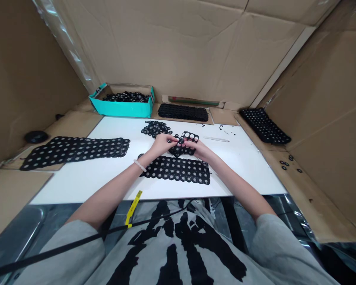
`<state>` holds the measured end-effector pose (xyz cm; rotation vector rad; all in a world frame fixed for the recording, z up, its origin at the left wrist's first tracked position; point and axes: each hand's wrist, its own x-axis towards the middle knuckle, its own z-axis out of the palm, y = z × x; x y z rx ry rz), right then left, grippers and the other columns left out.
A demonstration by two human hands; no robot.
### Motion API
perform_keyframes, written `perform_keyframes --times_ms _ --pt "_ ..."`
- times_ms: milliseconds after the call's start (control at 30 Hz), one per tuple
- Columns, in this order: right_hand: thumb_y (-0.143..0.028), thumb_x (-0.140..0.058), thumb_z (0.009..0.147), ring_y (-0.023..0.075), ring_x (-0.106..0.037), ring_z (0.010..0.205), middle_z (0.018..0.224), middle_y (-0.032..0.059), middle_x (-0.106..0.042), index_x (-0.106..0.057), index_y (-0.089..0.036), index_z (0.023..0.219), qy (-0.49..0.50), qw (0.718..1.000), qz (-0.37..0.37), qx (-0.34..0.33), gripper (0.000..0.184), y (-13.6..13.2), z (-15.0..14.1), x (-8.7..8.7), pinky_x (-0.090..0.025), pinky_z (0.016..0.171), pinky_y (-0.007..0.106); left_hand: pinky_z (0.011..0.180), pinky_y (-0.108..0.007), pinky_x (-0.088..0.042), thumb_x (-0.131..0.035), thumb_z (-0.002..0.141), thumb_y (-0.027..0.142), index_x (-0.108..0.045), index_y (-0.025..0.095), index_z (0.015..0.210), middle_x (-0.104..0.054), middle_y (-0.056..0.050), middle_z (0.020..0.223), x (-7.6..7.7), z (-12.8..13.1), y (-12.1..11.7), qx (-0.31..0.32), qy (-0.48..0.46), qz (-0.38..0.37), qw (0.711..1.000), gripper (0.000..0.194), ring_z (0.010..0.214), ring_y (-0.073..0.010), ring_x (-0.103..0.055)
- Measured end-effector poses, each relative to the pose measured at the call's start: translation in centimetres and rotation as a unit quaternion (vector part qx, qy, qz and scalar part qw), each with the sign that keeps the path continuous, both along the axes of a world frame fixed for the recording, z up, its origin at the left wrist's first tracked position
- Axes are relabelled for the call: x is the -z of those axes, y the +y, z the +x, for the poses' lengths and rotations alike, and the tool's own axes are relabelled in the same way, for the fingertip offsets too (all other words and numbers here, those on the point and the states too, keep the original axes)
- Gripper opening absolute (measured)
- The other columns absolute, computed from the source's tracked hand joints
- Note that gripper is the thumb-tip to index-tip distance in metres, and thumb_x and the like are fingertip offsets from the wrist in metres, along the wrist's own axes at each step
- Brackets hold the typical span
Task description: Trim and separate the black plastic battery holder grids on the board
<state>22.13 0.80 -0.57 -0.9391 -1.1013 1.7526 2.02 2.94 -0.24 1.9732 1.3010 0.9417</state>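
Note:
My right hand (199,149) has its fingers closed on a small black sheet with round holes (192,135), held just above the white board. My left hand (163,145) pinches at the sheet's left edge with thumb and forefinger; whatever small piece sits between those fingertips is too small to make out. Below both hands lies a longer black mat with rows of round holes (178,170), partly under my left wrist. Just beyond my left hand is a loose pile of black rings (156,128).
A teal box (121,107) of black rings stands back left. Perforated mats lie at left (77,151), back (182,113) and right (265,126). A pale pen-like stick (216,139), black scraps and several loose rings (284,168) lie rightward. Cardboard walls (178,51) enclose the board.

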Motion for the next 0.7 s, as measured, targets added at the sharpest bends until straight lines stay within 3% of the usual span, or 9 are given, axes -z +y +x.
perform_keyframes --times_ms 133,267,400,433,500,600,700 --pt "-0.027 -0.082 0.053 0.0136 -0.060 0.074 0.076 -0.0023 -0.066 -0.065 -0.018 0.082 -0.088 0.993 0.047 0.067 0.034 0.1 -0.7 1.2 -0.047 0.082 0.030 0.082 -0.033 -0.052 -0.070 0.071 0.032 -0.079 0.017 0.083 -0.078 -0.007 0.088 0.4 0.4 0.1 0.006 -0.040 -0.014 0.999 0.021 0.084 -0.0239 -0.070" --pt "-0.016 -0.068 0.055 0.0141 -0.058 0.075 0.070 -0.0035 -0.063 -0.057 -0.018 0.067 -0.154 0.981 0.050 0.108 0.017 0.6 -0.4 1.7 -0.046 0.083 0.029 0.086 -0.037 -0.050 -0.065 0.078 0.032 -0.079 0.017 0.088 -0.077 -0.008 0.092 0.5 -2.1 2.0 -0.126 -0.068 0.022 0.989 0.022 0.088 -0.0245 -0.067" --pt "-0.019 -0.061 0.060 0.0182 -0.061 0.087 0.081 -0.0006 -0.069 -0.060 -0.019 0.072 -0.226 0.963 0.099 0.107 0.012 1.2 0.3 1.8 -0.046 0.090 0.032 0.098 -0.050 -0.037 -0.057 0.089 0.034 -0.078 0.025 0.104 -0.069 -0.009 0.122 0.0 -3.6 2.5 -0.235 0.066 0.099 0.965 0.027 0.116 -0.0336 -0.049" --pt "-0.020 -0.061 0.061 0.0187 -0.061 0.089 0.084 0.0001 -0.070 -0.061 -0.018 0.074 -0.241 0.959 0.108 0.104 0.014 1.3 0.4 1.7 -0.046 0.092 0.033 0.099 -0.052 -0.034 -0.057 0.089 0.037 -0.076 0.027 0.109 -0.065 -0.009 0.128 -0.1 -3.4 2.2 -0.228 0.097 0.112 0.962 0.029 0.120 -0.0356 -0.044" --pt "-0.021 -0.060 0.062 0.0193 -0.061 0.090 0.088 0.0014 -0.071 -0.064 -0.018 0.076 -0.241 0.959 0.117 0.091 0.015 1.4 0.5 1.7 -0.045 0.094 0.035 0.097 -0.051 -0.031 -0.060 0.088 0.043 -0.076 0.029 0.109 -0.066 -0.008 0.126 -0.3 -2.5 1.5 -0.149 0.135 0.111 0.973 0.030 0.119 -0.0356 -0.043" --pt "-0.019 -0.056 0.062 0.0192 -0.063 0.093 0.087 0.0014 -0.072 -0.065 -0.017 0.080 -0.192 0.972 0.120 0.068 0.020 1.2 0.3 1.7 -0.046 0.096 0.035 0.093 -0.043 -0.034 -0.065 0.081 0.050 -0.079 0.026 0.095 -0.075 -0.006 0.099 -0.4 -0.8 0.3 -0.005 0.149 0.065 0.987 0.031 0.102 -0.0299 -0.055" --pt "-0.018 -0.059 0.062 0.0187 -0.063 0.092 0.090 0.0006 -0.071 -0.064 -0.018 0.083 -0.174 0.973 0.131 0.076 0.021 0.9 0.1 1.8 -0.047 0.095 0.034 0.083 -0.035 -0.038 -0.068 0.076 0.052 -0.079 0.022 0.088 -0.076 -0.004 0.086 -0.3 0.0 -0.3 0.045 0.142 0.057 0.987 0.033 0.087 -0.0251 -0.061"
